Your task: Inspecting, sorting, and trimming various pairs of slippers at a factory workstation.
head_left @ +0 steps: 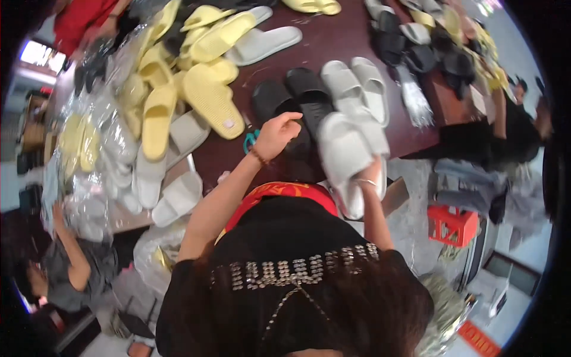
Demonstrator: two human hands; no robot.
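My right hand (370,171) grips a white slipper (345,146) in front of my body, and its fingers are mostly hidden under the sole. The slipper is blurred. More white slipper shows against it, and I cannot tell whether my hand holds that too. My left hand (278,137) is closed with curled fingers above the near end of the black slippers (309,92). What it holds, if anything, is hidden. Beyond my right hand, a pair of white slippers (345,86) lies side by side on the dark red table (282,56), just right of the black pair.
Yellow slippers (211,98) and light grey ones pile up on the left, beside clear plastic bags (107,137). More black slippers (389,38) lie at the far right near a clear wrapper (414,98). A red plastic stool (452,226) stands right. Other people work around the table.
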